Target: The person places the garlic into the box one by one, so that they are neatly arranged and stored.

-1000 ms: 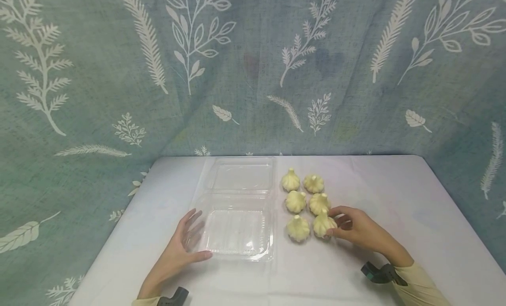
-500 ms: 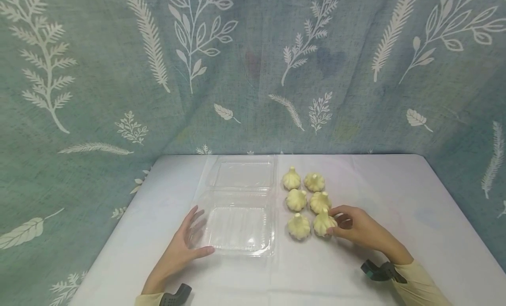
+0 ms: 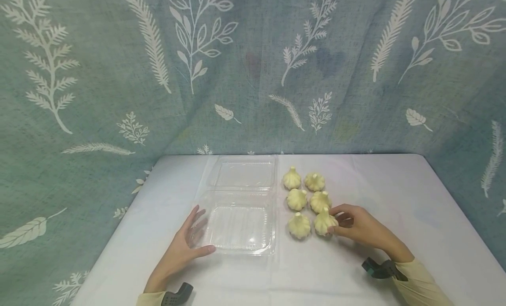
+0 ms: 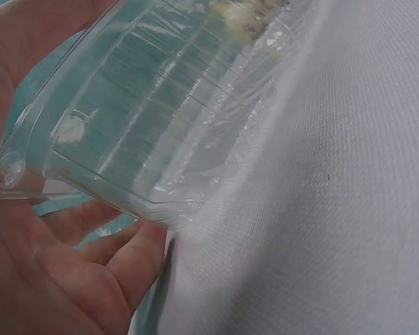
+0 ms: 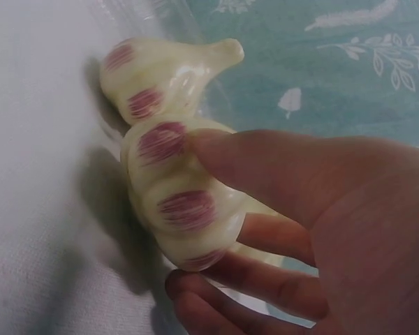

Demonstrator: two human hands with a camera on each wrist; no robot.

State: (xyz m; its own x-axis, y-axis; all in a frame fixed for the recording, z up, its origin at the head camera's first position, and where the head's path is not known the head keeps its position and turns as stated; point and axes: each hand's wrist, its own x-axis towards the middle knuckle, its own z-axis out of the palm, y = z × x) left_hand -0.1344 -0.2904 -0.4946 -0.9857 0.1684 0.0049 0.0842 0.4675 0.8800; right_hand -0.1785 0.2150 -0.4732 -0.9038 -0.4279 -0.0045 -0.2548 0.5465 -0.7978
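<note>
Clear container point(image 3: 237, 229) | its left edge: left hand point(image 3: 183, 246), fingers spread, touching | right of it: right hand point(image 3: 355, 224), fingers pinching garlic bulb point(image 3: 323, 222)

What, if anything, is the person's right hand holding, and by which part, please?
The right hand holds a garlic bulb by its rounded body; the grip leaves the stem free.

Head view seems slightly shifted; clear container point(image 3: 237, 229) and 6 garlic bulbs point(image 3: 299, 226) show higher.
</note>
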